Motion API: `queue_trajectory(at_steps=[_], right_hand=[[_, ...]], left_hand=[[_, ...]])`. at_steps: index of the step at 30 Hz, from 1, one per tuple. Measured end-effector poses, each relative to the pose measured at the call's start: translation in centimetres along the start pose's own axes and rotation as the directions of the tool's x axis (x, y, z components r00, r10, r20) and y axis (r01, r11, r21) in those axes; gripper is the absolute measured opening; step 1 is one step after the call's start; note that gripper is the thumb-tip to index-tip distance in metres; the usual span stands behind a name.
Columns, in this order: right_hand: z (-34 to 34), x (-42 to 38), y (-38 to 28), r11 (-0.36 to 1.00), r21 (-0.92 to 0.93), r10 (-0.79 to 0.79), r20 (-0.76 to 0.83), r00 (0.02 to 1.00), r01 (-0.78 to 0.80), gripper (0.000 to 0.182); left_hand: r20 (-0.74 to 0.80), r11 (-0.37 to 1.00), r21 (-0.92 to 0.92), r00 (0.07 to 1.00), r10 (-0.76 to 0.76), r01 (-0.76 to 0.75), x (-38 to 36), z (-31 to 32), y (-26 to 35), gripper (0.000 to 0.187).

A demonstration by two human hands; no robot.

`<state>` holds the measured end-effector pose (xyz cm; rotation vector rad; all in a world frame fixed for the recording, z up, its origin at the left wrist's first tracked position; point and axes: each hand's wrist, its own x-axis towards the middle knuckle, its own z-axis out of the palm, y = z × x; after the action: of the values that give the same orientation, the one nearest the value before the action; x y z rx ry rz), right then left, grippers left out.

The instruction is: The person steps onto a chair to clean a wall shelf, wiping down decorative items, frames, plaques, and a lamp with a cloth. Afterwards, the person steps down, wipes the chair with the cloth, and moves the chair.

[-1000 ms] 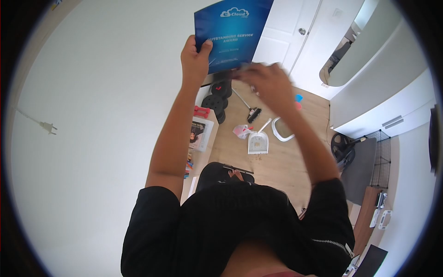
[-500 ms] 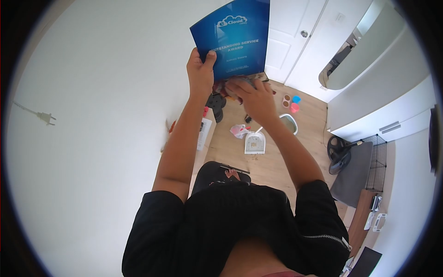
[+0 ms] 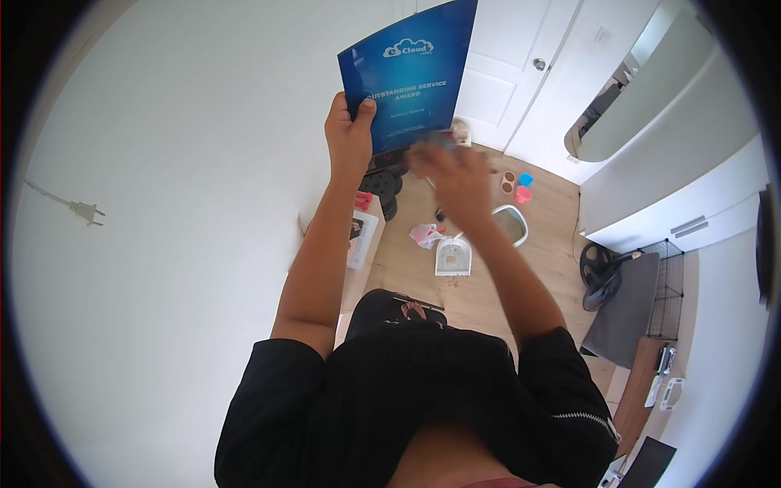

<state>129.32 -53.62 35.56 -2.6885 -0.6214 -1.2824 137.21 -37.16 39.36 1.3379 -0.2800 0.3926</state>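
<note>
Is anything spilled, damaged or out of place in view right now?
Yes: what look like brown crumbs lie on the floor just outside the dustpan. The plug by the pale wall also looks odd, its prongs in no socket.

award plaque (image 3: 411,77) | glossy blue, white lettering | tilted | in left hand (image 3: 350,137)

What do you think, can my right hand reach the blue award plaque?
Probably yes. Your right hand is by the lower edge of the blue award plaque, which your left hand holds up; I see nothing blocking, though blur hides whether it's empty.
</note>
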Motion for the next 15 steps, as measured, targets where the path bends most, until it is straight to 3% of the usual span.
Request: queue_trajectory(at_steps=[2, 6, 8, 10, 12, 15], right_hand=[[1.5, 0.8, -3.7, 0.996, 0.05, -0.073, 0.028, 0.997, 0.072, 0.039], [3.9, 1.0, -5.3, 0.992, 0.115, -0.064, 0.073, 0.995, 0.055, 0.037], [3.2, 0.4, -3.6, 0.999, 0.031, -0.026, 0.126, 0.992, 0.022, 0.04], [2.3, -0.4, -0.6, 0.995, 0.091, 0.03, 0.073, 0.997, -0.037, 0.043], [1.3, -2.1, 3.5, 0.988, 0.004, 0.148, 0.221, 0.964, -0.153, 0.045], [0.7, -2.8, 9.6, 0.979, -0.076, 0.201, 0.222, 0.954, -0.189, 0.04]], left_hand=[[-0.001, 1.0, -0.008, 1.0, 0.005, -0.005, 0.1, -0.1, 0.1, 0.018], [-0.024, 1.0, 0.01, 1.0, 0.007, -0.006, 0.1, -0.3, 0.1, 0.016], [-0.026, 0.999, 0.03, 1.0, -0.015, 0.016, 0.2, -0.6, 0.2, 0.016], [-0.025, 0.999, 0.03, 0.999, 0.021, -0.02, 0.3, -0.8, 0.5, 0.015], [-0.021, 1.0, 0.001, 1.0, 0.004, -0.004, 0.0, -0.6, 1.7, 0.016], [0.005, 1.0, -0.018, 1.0, -0.02, 0.02, -0.5, -0.7, 3.6, 0.017]])
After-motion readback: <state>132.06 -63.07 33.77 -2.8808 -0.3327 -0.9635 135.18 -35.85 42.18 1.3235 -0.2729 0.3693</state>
